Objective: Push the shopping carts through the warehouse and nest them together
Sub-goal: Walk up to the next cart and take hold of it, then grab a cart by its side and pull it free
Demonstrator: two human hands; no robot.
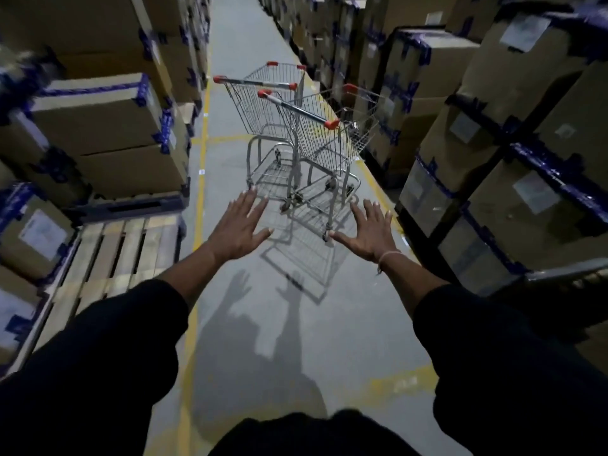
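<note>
In the head view, you stood in a narrow warehouse aisle with both arms stretched forward and both hands spread flat, fingers splayed, gripping nothing. Your left hand [238, 227] and right hand [370, 232] hung in the air short of the carts, touching neither one.

Two wire shopping carts sat ahead of you on the grey floor [250, 324], well apart from your palms. The far cart [263, 103] pointed roughly down the aisle, its red-capped handle facing you. The near cart [329, 136] was skewed, its handle [297, 108] running diagonally and its basket angled toward the right-hand stacks of cardboard boxes [493, 126]. Their frames overlapped low down, but I could not tell whether they were partly nested or only tangled side by side. A yellow floor line [200, 179] ran along the left edge of the lane, beside a wooden pallet [115, 251] under more boxes.

To do this step well, I judged you needed to close the gap and take the near cart's handle with both hands, one near each red cap, before pushing. Square it first so its nose lined up with the rear of the far cart; pushed at that angle it would likely jam or veer into the boxes on the right. Then a steady, straight push, not a shove, should slide one basket into the other.
</note>
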